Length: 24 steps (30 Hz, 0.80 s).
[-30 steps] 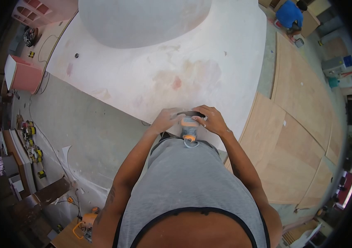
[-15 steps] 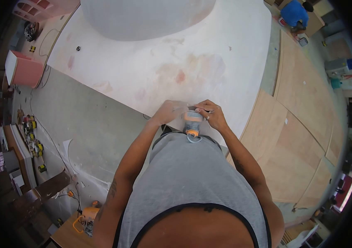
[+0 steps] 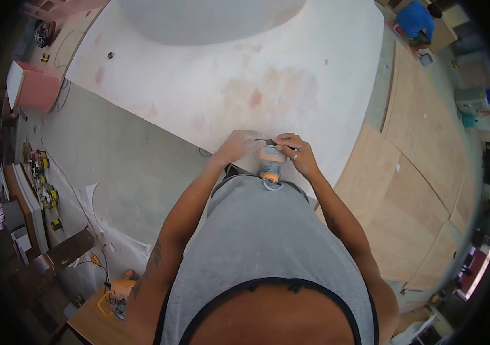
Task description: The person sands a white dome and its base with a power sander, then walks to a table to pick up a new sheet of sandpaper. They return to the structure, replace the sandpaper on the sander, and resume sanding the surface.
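A grey and orange power sander stands at the near edge of the white panel, close against my grey shirt, with a pale cord looping from its near end. At its far end is a dark thin piece, perhaps the sanding sheet; its kind is not clear. My left hand, whitened with dust, has its fingers bent together at the left end of this piece. From the right, my right hand pinches the piece's other end between thumb and fingers. Parts of the left fingertips are blurred.
A large grey curved form rests on the panel's far part, and a small dark round item lies at left. Plywood sheets lie to the right. A person in blue crouches at the far right. An orange machine stands lower left.
The view has shifted slightly, so the panel's far part sits higher. Both hands and the sander appear a little higher in view. The hands keep their hold on the dark piece.
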Each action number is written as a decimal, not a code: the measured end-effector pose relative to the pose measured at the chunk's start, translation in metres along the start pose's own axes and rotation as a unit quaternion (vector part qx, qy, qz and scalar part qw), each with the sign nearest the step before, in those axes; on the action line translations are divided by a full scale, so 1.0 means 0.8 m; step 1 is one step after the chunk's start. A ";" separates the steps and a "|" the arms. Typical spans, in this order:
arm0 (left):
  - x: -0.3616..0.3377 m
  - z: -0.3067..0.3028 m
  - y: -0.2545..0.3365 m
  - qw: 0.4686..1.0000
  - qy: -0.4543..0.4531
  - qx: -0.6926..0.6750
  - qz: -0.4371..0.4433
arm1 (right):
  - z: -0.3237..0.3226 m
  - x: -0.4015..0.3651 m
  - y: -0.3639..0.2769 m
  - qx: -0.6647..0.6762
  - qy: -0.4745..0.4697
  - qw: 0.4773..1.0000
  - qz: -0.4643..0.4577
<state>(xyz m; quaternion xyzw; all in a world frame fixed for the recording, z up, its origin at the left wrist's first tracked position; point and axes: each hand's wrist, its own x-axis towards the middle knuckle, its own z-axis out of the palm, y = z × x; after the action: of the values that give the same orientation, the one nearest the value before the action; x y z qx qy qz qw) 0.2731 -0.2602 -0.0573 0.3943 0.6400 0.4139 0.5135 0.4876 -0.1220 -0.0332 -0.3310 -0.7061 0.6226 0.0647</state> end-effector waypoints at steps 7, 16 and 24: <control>0.004 -0.006 -0.008 0.998 -0.014 -0.023 0.058 | -0.002 0.007 0.008 0.007 0.013 1.000 -0.005; 0.003 -0.002 0.005 0.999 -0.014 -0.018 0.034 | -0.012 0.008 0.005 -0.048 0.011 0.998 -0.046; 0.004 0.005 0.003 0.999 -0.004 -0.014 0.052 | -0.015 0.005 0.000 0.021 0.005 1.000 0.015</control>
<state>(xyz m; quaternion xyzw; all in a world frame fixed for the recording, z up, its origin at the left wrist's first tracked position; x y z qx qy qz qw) 0.2766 -0.2560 -0.0565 0.4217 0.6107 0.4469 0.4995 0.4905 -0.1100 -0.0318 -0.3433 -0.6874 0.6366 0.0653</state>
